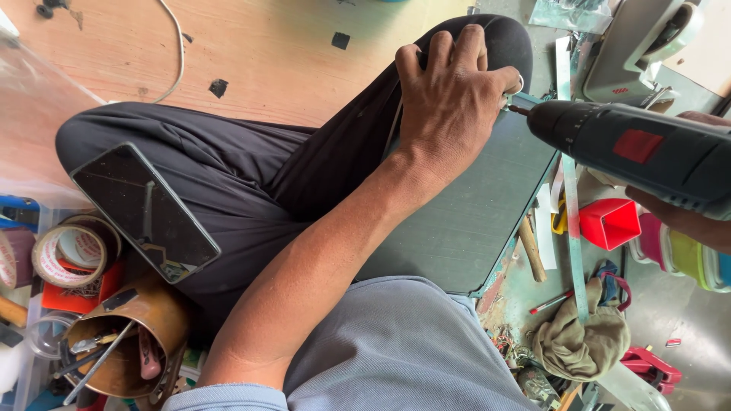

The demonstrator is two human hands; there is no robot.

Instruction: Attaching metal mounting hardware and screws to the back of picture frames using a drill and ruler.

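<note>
My left hand (449,99) presses down on the far corner of a dark grey flat panel (472,221) that rests on my crossed leg in black trousers. Its fingers are curled over the panel's top edge near a small metal fitting (512,97). My right hand (685,217) is mostly hidden behind a dark cordless drill (640,148) with a red patch, which it holds level. The drill's bit tip (521,109) touches the panel's corner beside my left thumb.
A black phone (145,213) lies on my left thigh. Tape rolls (72,251) and a brown tin of tools (126,342) sit at lower left. A red square cup (609,223), a rag (582,339), a long metal strip (572,205) and a wooden stick (531,247) lie to the right.
</note>
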